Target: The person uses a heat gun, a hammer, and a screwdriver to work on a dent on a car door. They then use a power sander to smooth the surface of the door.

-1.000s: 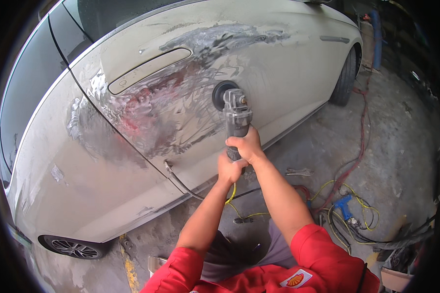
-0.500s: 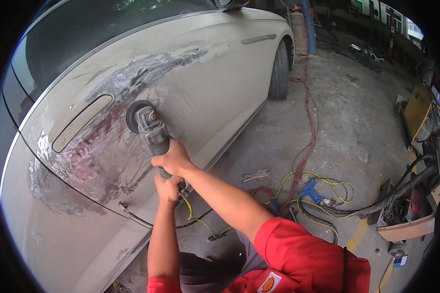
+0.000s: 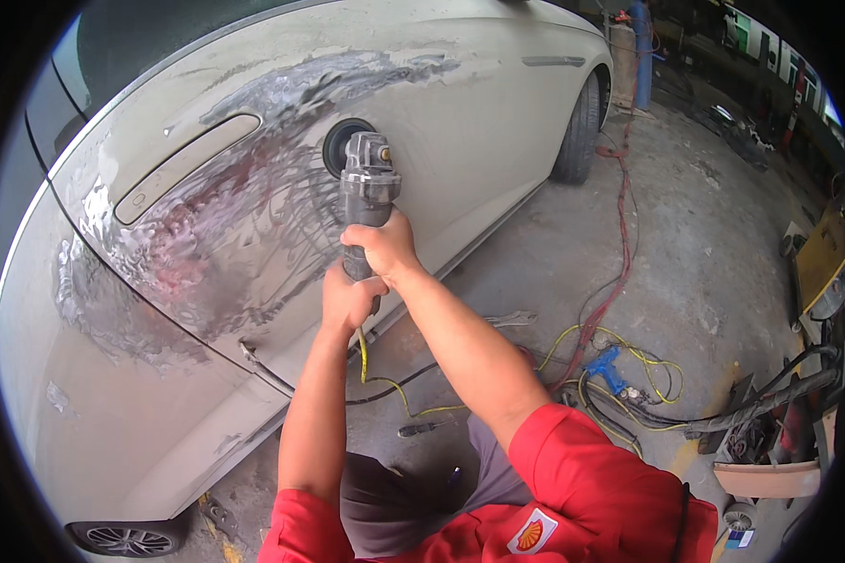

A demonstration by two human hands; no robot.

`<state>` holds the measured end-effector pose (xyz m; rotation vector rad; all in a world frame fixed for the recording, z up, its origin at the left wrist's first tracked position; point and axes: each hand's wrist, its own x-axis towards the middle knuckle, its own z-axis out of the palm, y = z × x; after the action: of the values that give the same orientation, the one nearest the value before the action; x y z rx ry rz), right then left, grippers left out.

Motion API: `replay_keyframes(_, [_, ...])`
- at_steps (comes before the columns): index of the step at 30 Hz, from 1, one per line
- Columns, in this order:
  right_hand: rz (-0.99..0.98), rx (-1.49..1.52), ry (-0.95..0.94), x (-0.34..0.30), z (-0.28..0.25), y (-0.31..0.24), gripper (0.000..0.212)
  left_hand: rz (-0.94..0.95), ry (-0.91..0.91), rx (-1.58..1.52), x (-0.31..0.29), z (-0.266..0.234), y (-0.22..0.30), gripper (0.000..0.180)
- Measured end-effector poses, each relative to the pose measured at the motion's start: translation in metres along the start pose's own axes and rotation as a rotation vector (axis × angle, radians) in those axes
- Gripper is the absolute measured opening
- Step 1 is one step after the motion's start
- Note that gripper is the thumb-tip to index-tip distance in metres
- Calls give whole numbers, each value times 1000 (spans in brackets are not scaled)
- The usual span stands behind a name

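Observation:
Both hands grip one angle grinder (image 3: 367, 180), a dark grey power tool with a round black disc (image 3: 344, 148) at its head. My right hand (image 3: 387, 246) wraps round the body below the gear head. Lower down, my left hand (image 3: 349, 296) closes round the rear handle, where a yellow cord (image 3: 363, 357) hangs. The disc lies against the beige car door (image 3: 479, 122), right of the door handle (image 3: 188, 167). Around the handle spreads a scuffed patch (image 3: 207, 225) of grey filler, bare metal and reddish marks, with curved sanding lines.
A red hose (image 3: 620, 253) runs along the concrete floor toward gas cylinders (image 3: 640, 56). Yellow and black cables tangle beside a blue tool (image 3: 606, 369). Near my knees lies a dark-handled tool (image 3: 422, 428). At the right stands a bin of parts (image 3: 770, 477).
Both hands have carried the grinder farther right and up the door, away from the door handle. My view has also shifted, bringing a rear wheel in at lower left.

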<state>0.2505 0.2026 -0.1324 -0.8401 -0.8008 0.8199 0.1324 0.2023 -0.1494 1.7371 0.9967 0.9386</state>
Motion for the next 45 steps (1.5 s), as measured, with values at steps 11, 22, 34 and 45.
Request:
replay_keyframes(11, [134, -335, 9, -77, -23, 80, 41, -189, -15, -126, -77, 16, -97, 41])
replay_keyframes(22, [148, -484, -63, -93, -29, 81, 56, -140, 52, -207, -95, 30, -113, 44])
replay_keyframes(34, [229, -412, 4, -112, -41, 118, 52, -205, -45, -126, -102, 26, -177, 40])
replay_keyframes(45, [142, -301, 160, -83, -34, 108, 47, -241, -8, -102, -68, 23, -115, 29])
